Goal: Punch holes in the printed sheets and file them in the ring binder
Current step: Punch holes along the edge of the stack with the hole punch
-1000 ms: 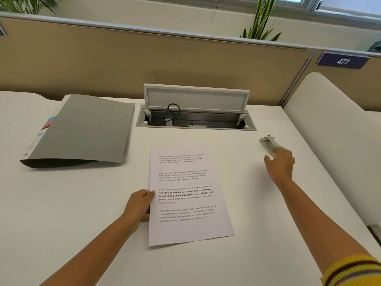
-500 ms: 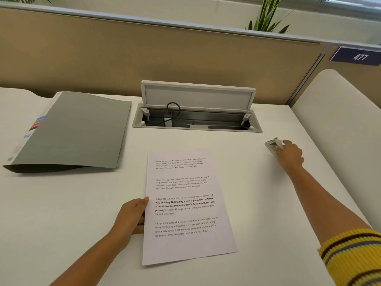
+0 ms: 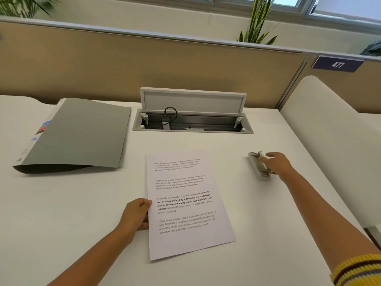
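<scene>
Printed sheets (image 3: 185,203) lie in a stack in the middle of the white desk, text facing up. My left hand (image 3: 137,214) grips the stack's left edge, thumb on top. A small grey metal hole punch (image 3: 258,165) sits on the desk to the right of the sheets. My right hand (image 3: 277,163) holds it from its right side, fingers wrapped over its top. A grey ring binder (image 3: 78,135) lies closed at the back left, its cover slightly bowed up at the near edge.
An open cable hatch (image 3: 192,120) with a raised lid and a black cable is set in the desk behind the sheets. A tan partition (image 3: 144,65) runs along the back. A white curved side panel (image 3: 329,129) bounds the desk on the right.
My right hand has closed on the hole punch and drawn it leftward, nearer the sheets. My left hand stays on the sheets' left edge.
</scene>
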Demonstrator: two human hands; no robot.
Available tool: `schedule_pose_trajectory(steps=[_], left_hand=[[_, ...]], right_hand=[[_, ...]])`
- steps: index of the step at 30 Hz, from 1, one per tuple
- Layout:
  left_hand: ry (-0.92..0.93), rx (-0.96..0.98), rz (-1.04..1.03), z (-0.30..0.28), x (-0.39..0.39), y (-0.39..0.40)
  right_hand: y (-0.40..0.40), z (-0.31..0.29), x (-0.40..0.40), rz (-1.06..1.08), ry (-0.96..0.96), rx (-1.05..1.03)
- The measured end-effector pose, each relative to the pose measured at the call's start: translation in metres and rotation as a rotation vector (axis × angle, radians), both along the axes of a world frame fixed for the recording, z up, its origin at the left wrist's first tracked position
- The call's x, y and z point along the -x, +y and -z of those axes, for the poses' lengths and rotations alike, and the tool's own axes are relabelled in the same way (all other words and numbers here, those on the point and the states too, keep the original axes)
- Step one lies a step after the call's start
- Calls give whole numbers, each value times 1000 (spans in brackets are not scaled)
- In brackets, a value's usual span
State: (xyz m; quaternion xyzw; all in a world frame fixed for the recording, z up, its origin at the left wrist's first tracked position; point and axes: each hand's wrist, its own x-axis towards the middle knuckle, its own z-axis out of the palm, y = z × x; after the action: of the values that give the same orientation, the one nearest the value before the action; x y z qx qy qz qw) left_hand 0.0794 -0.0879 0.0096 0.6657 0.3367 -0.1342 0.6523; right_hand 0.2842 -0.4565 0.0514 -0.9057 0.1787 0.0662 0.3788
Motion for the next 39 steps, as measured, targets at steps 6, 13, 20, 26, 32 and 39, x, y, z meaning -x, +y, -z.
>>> schedule_pose_trajectory(steps=[6,13,20,26,32,39], left_hand=[[21,40,-18,-5,21,-7],[50,82,28,-16,50,-10],[-41,20,10,-21,76,-18],[-67,132,-38,-27,89,-25],[-140,388,-17,-21,95,-31],[-120,449,-97,-19,93,-28]], right_hand=[[32,-19,59,-12,38,-359],[107,-27,140,-102,109,-584],[173,-13,204,-238,129,-508],[214,-8,252,-370,62,-350],[236,-11,277,-451,4,-189],[227,-14,272,-572,139,-292]])
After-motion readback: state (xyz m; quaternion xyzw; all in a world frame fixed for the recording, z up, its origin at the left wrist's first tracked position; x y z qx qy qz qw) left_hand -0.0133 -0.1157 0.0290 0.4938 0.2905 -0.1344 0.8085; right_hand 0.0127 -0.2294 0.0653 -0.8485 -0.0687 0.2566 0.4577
